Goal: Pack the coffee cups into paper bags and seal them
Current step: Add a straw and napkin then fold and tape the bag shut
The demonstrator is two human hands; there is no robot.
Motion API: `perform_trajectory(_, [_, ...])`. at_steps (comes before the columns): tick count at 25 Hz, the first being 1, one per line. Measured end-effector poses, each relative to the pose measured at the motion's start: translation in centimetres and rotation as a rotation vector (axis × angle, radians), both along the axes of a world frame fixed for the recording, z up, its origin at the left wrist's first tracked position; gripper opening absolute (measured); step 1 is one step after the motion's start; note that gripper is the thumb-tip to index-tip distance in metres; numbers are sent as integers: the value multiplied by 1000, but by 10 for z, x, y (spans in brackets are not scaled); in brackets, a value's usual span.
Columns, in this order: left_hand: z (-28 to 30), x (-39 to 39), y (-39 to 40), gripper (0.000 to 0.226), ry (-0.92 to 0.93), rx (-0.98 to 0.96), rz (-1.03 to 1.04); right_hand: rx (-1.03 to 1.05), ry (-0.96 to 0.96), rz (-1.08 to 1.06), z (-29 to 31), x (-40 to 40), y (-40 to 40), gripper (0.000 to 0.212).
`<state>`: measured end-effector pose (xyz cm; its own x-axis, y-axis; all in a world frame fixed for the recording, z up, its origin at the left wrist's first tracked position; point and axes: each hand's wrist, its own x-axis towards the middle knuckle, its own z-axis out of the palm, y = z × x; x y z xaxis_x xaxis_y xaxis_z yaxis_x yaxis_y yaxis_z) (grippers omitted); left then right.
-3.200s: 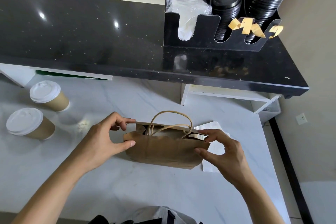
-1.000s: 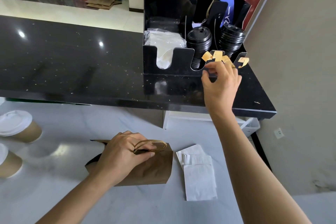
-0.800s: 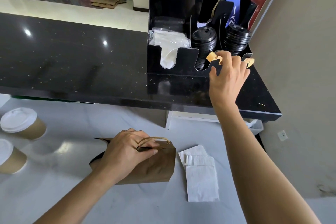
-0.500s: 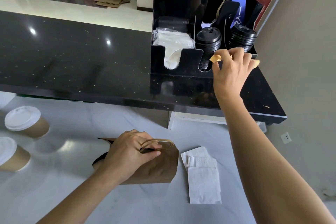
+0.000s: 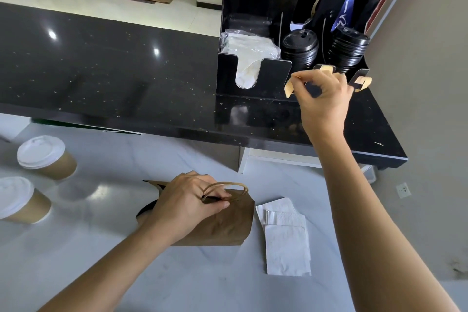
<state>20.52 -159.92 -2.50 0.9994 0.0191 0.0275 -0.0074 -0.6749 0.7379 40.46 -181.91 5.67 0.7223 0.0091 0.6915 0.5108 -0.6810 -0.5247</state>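
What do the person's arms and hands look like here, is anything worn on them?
Both arms are bare along all that shows, with no sleeve in view. The left hand and the right hand wear no gloves, and no ring, watch or bracelet shows on either hand or wrist. No marks or tattoos are visible.

open marble (image 5: pixel 106 273) left of bag (image 5: pixel 222 225) | cups (image 5: pixel 45 157) far left | napkins (image 5: pixel 286 238) right

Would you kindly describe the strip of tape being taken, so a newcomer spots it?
On the black counter stands a black organizer. At its front edge, the right hand pinches a tan tape strip, hanging leftmost; the other strips remain stuck on.
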Motion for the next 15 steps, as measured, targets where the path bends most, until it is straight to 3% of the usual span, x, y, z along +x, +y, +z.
perform_trajectory(4, [1,0,-1,8,9,-2,1,144,352,333,1,-40,0,5])
perform_trajectory(8, [1,0,-2,13,-2,-12,-2,127,675,578,-5,-78,-3,5])
perform_trajectory(15, [2,0,-1,9,-10,14,-31,-27,835,629,-38,-125,0,10])
